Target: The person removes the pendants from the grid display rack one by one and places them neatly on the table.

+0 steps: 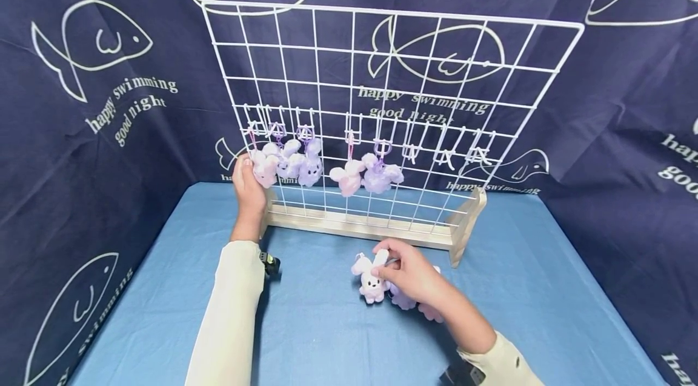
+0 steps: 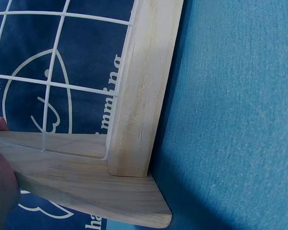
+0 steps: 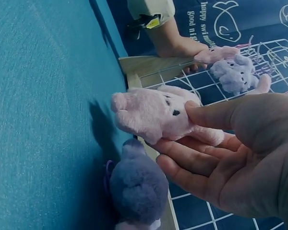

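Note:
My right hand (image 1: 411, 271) pinches a pale plush bunny keychain (image 1: 373, 284) between thumb and fingers, just in front of the rack. Its face shows; in the right wrist view the bunny (image 3: 149, 115) looks light pink. Below that hand lie a purple plush (image 1: 402, 299) and a pink plush (image 1: 431, 312), both partly hidden. At the rack's left end, my left hand (image 1: 249, 189) grips the edge of the white wire grid rack (image 1: 353, 65). Its fingertips (image 2: 1, 124) show behind the wires. A pink plush (image 1: 265, 169) hangs right beside this hand.
Purple plushes (image 1: 311, 165) hang from hooks on the left; another pink plush (image 1: 348, 177) and a purple one (image 1: 380, 175) hang mid-rack. Several hooks (image 1: 447, 159) on the right carry nothing. A wooden base (image 1: 354, 225) supports the grid on the blue cloth (image 1: 316, 325).

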Available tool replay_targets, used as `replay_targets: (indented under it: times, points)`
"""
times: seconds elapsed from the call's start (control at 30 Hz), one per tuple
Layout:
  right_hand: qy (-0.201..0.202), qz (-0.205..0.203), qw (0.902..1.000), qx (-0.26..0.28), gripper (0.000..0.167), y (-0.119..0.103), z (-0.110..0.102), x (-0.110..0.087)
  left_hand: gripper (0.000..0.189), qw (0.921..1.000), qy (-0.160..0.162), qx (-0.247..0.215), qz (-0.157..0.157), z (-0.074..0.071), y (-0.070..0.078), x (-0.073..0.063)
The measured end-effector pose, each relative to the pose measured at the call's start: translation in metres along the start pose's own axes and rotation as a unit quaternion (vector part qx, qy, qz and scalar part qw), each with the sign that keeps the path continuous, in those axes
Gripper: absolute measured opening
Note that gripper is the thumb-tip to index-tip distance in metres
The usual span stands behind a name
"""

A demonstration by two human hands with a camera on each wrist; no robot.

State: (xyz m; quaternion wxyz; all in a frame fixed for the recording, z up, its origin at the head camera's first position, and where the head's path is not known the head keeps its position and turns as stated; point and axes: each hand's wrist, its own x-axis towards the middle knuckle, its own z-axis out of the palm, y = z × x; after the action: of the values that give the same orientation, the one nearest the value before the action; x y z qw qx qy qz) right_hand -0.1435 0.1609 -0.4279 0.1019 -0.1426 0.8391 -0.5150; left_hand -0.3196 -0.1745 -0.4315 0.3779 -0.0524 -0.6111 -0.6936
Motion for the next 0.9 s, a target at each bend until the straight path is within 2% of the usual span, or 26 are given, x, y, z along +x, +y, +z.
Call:
replay_targets:
  times: [0.27,0.6,0.9]
  points:
    - [-0.008,0.006,0.9991,-0.040,0.035,0.006,0.001,0.002,0.032,0.9999,0.005,-0.009,-0.008,0.002,0.011,-0.003]
    - [-0.022,0.002,0.9987,-0.046,0.036,0.014,0.002,0.003,0.029,1.0000,0.005,0.003,-0.001,-0.002,-0.002,-0.001]
    - [-0.007,-0.014,0.9948,-0.101,0.029,0.017,0.005,0.005,0.030,0.9999,-0.007,-0.005,0.008,-0.003,-0.002,0.000]
